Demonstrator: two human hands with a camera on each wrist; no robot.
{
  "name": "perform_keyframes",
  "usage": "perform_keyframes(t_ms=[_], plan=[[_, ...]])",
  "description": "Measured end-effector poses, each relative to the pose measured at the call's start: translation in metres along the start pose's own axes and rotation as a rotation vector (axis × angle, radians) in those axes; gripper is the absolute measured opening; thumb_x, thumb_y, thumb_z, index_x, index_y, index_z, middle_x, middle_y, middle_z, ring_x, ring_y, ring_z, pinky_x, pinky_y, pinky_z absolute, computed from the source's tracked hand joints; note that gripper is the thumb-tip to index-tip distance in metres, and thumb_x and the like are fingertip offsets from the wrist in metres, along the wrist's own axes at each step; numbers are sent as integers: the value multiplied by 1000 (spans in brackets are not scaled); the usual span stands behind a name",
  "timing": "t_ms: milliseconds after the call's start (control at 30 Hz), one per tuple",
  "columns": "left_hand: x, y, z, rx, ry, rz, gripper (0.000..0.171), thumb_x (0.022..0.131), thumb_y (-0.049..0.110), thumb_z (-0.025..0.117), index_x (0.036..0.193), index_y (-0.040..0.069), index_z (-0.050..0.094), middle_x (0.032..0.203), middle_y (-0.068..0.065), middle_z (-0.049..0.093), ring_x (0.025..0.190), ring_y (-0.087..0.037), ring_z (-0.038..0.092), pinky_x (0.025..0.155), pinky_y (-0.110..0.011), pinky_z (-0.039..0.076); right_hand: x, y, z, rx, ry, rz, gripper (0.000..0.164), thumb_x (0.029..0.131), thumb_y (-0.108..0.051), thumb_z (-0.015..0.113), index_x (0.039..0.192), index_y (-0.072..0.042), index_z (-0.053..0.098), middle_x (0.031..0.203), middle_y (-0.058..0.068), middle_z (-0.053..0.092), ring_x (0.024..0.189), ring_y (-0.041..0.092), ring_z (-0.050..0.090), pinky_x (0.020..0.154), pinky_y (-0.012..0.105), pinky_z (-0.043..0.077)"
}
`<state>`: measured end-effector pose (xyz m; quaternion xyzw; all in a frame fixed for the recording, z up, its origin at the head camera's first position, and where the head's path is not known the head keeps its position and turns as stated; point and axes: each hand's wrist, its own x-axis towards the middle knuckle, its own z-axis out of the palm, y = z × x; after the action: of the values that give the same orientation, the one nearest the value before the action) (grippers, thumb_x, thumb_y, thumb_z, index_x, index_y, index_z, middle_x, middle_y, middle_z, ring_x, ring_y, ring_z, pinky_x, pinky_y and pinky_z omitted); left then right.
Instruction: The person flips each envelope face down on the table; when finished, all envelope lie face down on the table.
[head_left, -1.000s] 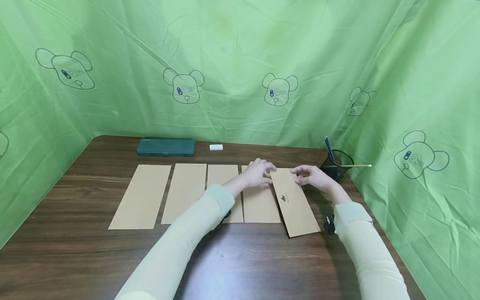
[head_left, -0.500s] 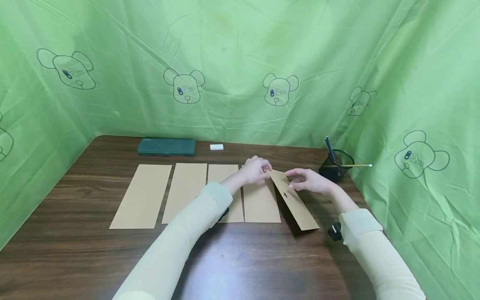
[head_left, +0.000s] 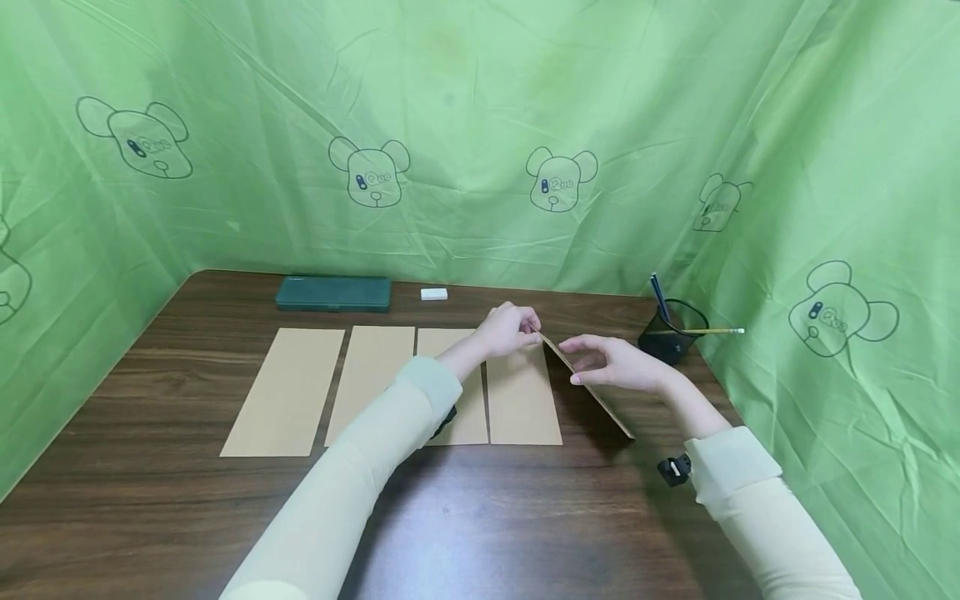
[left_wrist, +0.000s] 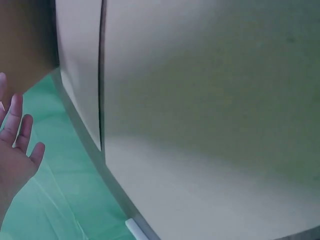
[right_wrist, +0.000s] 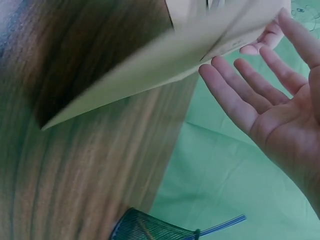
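My left hand (head_left: 510, 329) pinches the far end of a brown kraft-paper envelope (head_left: 607, 408). The envelope is tipped up and shows almost edge-on in the head view, slanting down toward the near right. In the right wrist view the raised envelope (right_wrist: 135, 75) casts a dark shadow on the wood. My right hand (head_left: 618, 364) is just right of it, palm facing it and fingers spread, with fingertips (right_wrist: 207, 70) right at its edge. To the left lie more brown envelopes in a row, one (head_left: 521, 404) nearest; my left forearm partly covers some.
A dark green flat case (head_left: 333, 293) and a white eraser (head_left: 433, 294) lie along the table's back edge. At the back right stands a black mesh pen cup (head_left: 663, 342) with pens and a pencil (head_left: 712, 332). Green cloth (head_left: 465, 167) hangs behind and on both sides.
The envelope has turned from showing its crown-printed face to nearly edge-on. My left hand has risen slightly with its end, while my right fingers have left its far right edge and opened.
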<state>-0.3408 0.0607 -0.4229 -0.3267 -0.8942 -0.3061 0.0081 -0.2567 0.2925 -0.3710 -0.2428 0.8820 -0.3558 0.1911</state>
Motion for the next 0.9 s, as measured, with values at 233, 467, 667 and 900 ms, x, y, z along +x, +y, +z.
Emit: perform_keyframes(t_ms=[233,467,667,900], plan=[[1,6,-14,-28,-1,-17,20,86,36,67,95,19,62,82,8,64,88,-11,52,91,-35,36,-3,-7,-4,-132,55,-38,59,83,-24,73,134,-9,47,132,13,54,105,28,63,90,40,50],[4,13,-25,-104,11,-11,21,89,31,65,101,15,59,87,3,65,82,-10,57,80,-27,44,-6,-10,-13,-217,100,-100,52,85,-12,70,132,-10,49,115,11,63,104,24,62,86,39,52],[6,19,-29,-179,-8,42,36,89,22,66,121,11,53,100,0,64,98,-13,59,94,-29,43,-9,-13,-20,-312,157,-148,50,83,-2,66,130,-16,54,115,4,64,102,18,62,84,38,51],[9,22,-30,-217,-27,57,55,88,19,66,138,15,43,111,0,60,114,-14,53,106,-32,36,-9,-13,-21,-407,231,-173,42,81,0,65,121,-14,62,113,1,64,96,16,57,81,37,46]])
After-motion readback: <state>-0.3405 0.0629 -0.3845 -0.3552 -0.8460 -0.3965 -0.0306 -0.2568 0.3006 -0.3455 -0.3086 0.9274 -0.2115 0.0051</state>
